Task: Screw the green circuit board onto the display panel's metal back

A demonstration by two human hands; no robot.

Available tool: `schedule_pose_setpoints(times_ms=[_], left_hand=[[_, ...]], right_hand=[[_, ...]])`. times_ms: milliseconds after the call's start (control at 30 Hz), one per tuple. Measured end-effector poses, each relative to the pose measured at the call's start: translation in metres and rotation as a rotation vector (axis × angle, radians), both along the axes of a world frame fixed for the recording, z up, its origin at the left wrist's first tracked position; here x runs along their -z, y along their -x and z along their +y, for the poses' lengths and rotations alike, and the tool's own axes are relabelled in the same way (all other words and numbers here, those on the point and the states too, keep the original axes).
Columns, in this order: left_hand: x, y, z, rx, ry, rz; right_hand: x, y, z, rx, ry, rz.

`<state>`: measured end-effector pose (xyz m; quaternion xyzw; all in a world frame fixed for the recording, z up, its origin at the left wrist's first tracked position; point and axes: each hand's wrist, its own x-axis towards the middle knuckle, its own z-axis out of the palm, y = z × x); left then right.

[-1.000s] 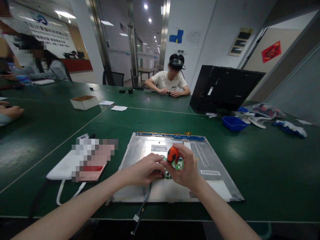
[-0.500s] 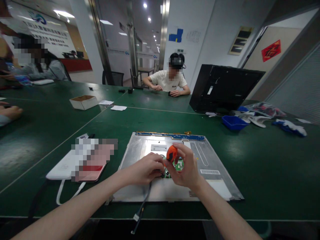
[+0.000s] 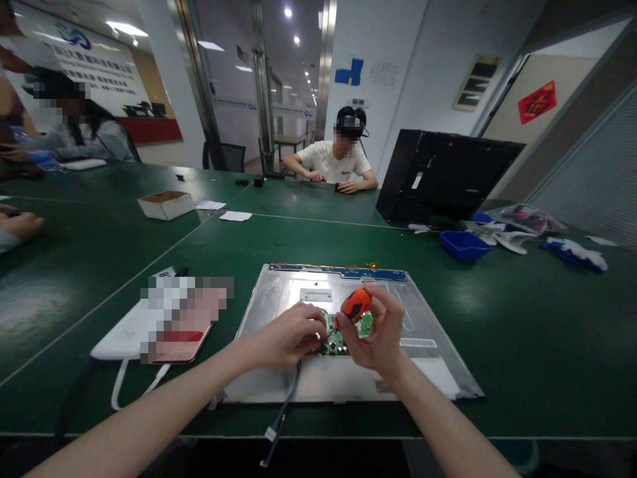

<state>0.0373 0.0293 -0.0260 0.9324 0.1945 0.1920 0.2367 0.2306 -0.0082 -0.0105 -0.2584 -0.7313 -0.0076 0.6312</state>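
A screwdriver (image 3: 355,305) with an orange and black handle is held in my right hand (image 3: 375,330), tilted, its shaft slanting down left to the green circuit board (image 3: 340,345). The board lies on the bare metal back of a display panel (image 3: 263,318). At the board's left edge, my left hand (image 3: 297,335) has its fingers curled together; what they pinch is hidden. From under that hand a dark cable (image 3: 287,405) with a white-tagged connector end runs over the table's front edge.
To the left lie a white power bank (image 3: 119,332) and a pink phone (image 3: 186,332) with a white cable. A black monitor housing (image 3: 448,176), a blue tray (image 3: 465,245) and gloves (image 3: 574,253) are at the right. Across the table a person (image 3: 341,156) works; an open box (image 3: 166,204) stands left.
My right hand has shifted right and tipped the screwdriver handle over to the right, so more of the board shows. My left hand has stayed nearly still.
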Motion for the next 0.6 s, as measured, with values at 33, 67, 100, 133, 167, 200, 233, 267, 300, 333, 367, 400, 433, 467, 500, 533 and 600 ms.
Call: schedule_pose_setpoints(times_ms=[33, 67, 100, 133, 167, 200, 233, 267, 300, 333, 367, 400, 433, 467, 500, 533, 600], left_hand=[[-0.001, 0.0, 0.0, -0.015, -0.001, -0.019], [-0.001, 0.001, 0.0, -0.036, -0.003, -0.04], [-0.002, 0.001, 0.0, -0.062, -0.007, -0.062], [-0.003, 0.001, 0.0, -0.09, -0.012, -0.081], [-0.004, 0.001, 0.0, -0.12, -0.016, -0.098], [-0.005, 0.001, 0.001, -0.151, -0.016, -0.111], [-0.006, 0.001, 0.002, -0.182, -0.012, -0.122], [-0.007, 0.001, 0.003, -0.214, -0.002, -0.13], [-0.009, 0.001, 0.005, -0.248, 0.01, -0.134], [-0.01, 0.001, 0.006, -0.285, 0.022, -0.134], [-0.011, 0.001, 0.008, -0.32, 0.032, -0.13], [-0.011, 0.001, 0.01, -0.349, 0.039, -0.121], [-0.012, 0.001, 0.012, -0.37, 0.043, -0.11], [-0.012, 0.0, 0.014, -0.381, 0.044, -0.095], [-0.011, -0.001, 0.017, -0.387, 0.039, -0.077], [-0.01, -0.002, 0.02, -0.388, 0.03, -0.055], [-0.007, -0.007, 0.028, -0.389, -0.009, -0.002]], right_hand=[[-0.001, -0.001, 0.001, -0.006, 0.005, 0.014], [-0.002, -0.003, 0.003, 0.0, 0.016, 0.033], [-0.003, -0.006, 0.005, 0.014, 0.036, 0.052], [-0.006, -0.009, 0.006, 0.036, 0.065, 0.077], [-0.009, -0.013, 0.008, 0.066, 0.1, 0.106], [-0.013, -0.018, 0.009, 0.101, 0.14, 0.135], [-0.017, -0.024, 0.01, 0.14, 0.185, 0.165], [-0.02, -0.031, 0.011, 0.176, 0.232, 0.188], [-0.024, -0.039, 0.012, 0.207, 0.286, 0.206], [-0.026, -0.047, 0.014, 0.223, 0.349, 0.215], [-0.028, -0.055, 0.015, 0.217, 0.425, 0.221], [-0.028, -0.064, 0.018, 0.195, 0.504, 0.238], [-0.027, -0.073, 0.021, 0.162, 0.58, 0.271], [-0.025, -0.081, 0.025, 0.119, 0.659, 0.311], [-0.021, -0.089, 0.03, 0.071, 0.744, 0.341], [-0.017, -0.097, 0.036, 0.037, 0.815, 0.368], [-0.008, -0.109, 0.049, -0.018, 0.969, 0.416]])
